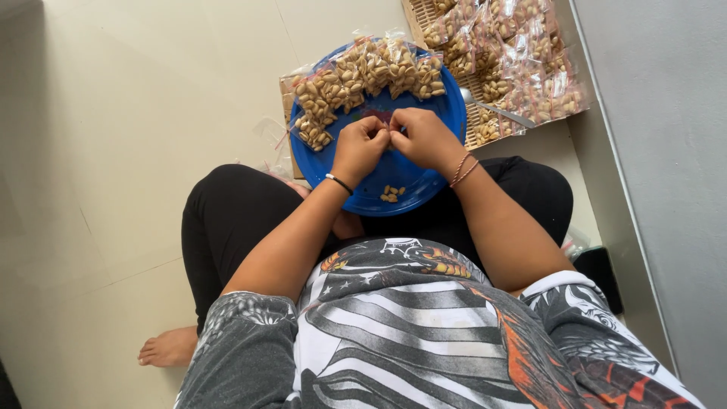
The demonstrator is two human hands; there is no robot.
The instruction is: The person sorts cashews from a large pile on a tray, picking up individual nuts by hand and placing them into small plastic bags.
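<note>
Something small is pinched between the fingers of the left hand (360,148) and right hand (424,138), closed fingertip to fingertip over the blue plate (413,170); what it is cannot be told. Filled peanut packets (363,76) lie beyond both hands, loose peanuts (391,194) nearer the lap.

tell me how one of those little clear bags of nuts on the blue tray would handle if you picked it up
Probably floppy: each little bag of nuts is thin clear plastic around loose pieces, so it should sag and shift. Likely light, being small. It seems unlikely to roll, since the bags lie flat in a row on the blue tray.
</note>
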